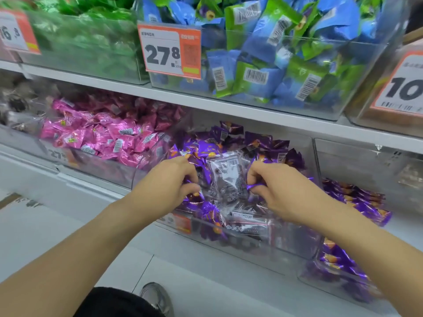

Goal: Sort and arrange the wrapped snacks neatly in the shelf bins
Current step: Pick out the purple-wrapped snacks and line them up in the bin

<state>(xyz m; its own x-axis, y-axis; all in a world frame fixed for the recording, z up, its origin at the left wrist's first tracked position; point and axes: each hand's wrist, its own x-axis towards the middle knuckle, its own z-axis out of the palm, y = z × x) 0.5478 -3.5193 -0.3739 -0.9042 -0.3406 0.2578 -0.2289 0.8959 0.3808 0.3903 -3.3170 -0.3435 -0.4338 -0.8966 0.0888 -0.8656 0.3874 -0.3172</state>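
- The left hand (170, 184) reaches into the purple bin (295, 245), fingers curled and pinching purple packs (201, 152) at the heap's left side.
- The right hand (281, 191) is in the same bin, thumb and fingers pinched on a twist of purple wrapper just right of the clear pack (229, 179).
- The clear pack, see-through with dark contents and a barcode on top, stands tilted between the two hands, touching or nearly touching both; I cannot tell whether either hand holds it.
- The purple bin is a clear plastic one on the lower shelf, heaped with purple packs; a few more clear-wrapped packs lie low at its front, under the right hand.
- Left of it, a clear pink bin (109, 170) holds pink packs (109, 136).
- Right of it, more purple packs lie in a side bin (325, 277) near the right forearm.
- On the upper shelf (160, 92), a bin of green packs (87, 35) stands left and a bin of blue and green packs (263, 58) stands right.
- An orange price tag (169, 51) reading 27.8 hangs on the front of the blue and green bin; other tags show at the frame's far left and right edges.
- Below, a shoe (158, 298) rests on the floor.
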